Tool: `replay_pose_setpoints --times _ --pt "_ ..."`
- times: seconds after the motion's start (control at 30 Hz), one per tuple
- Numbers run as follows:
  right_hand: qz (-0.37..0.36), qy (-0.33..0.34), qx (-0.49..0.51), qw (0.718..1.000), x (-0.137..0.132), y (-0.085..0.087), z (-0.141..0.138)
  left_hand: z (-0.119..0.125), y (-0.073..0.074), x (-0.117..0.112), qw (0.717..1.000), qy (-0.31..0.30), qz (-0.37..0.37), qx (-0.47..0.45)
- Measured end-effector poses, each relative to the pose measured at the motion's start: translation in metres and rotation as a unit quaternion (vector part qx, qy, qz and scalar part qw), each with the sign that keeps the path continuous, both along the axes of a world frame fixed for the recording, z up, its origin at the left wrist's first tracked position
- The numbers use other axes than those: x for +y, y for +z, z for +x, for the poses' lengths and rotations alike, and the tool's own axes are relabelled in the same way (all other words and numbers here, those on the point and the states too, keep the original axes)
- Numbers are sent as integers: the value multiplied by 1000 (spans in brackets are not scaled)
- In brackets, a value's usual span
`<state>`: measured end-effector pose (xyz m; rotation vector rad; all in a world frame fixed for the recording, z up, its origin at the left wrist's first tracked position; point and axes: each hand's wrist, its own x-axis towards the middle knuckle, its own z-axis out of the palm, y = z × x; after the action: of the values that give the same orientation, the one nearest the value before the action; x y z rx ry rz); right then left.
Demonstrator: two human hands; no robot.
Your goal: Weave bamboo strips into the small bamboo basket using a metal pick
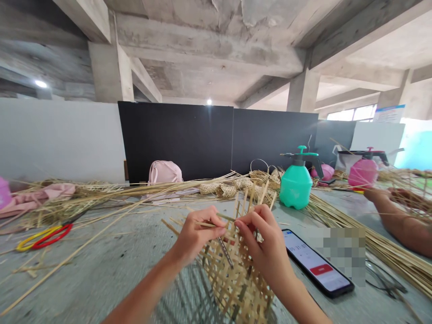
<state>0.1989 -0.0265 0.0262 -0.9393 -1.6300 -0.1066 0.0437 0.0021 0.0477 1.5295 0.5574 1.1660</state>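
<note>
I hold a half-woven bamboo lattice [238, 279] upright above the grey table [111, 265], its loose strip ends pointing up. My left hand [195, 234] is closed, pinching a thin bamboo strip [216, 223] at the weave's upper edge. My right hand [266, 245] is closed on the lattice's top right part, fingertips meeting the same strip. A dark slim tool [225, 253] lies across the weave between my hands.
A phone [317, 268] with a lit screen lies right of the weave. A teal spray bottle [297, 180] stands behind. Bamboo strips [388, 252] pile along the right and back. Red and yellow scissors handles [43, 236] lie left. Another person's arm [398, 216] works at right.
</note>
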Motion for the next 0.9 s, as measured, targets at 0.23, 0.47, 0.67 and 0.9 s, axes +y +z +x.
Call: replay_pose_setpoints --times 0.23,0.47,0.67,0.9 --pt "-52 56 61 995 2 1 -1 -2 1 2 998 -5 -40 43" --pt "-60 49 77 994 0 -1 -3 -1 6 2 995 -2 -76 62" --pt "-60 54 72 994 -1 -1 -6 0 7 2 994 -1 -108 17" --pt "-63 69 73 993 -1 -1 -8 -1 5 5 996 -28 -82 -37"
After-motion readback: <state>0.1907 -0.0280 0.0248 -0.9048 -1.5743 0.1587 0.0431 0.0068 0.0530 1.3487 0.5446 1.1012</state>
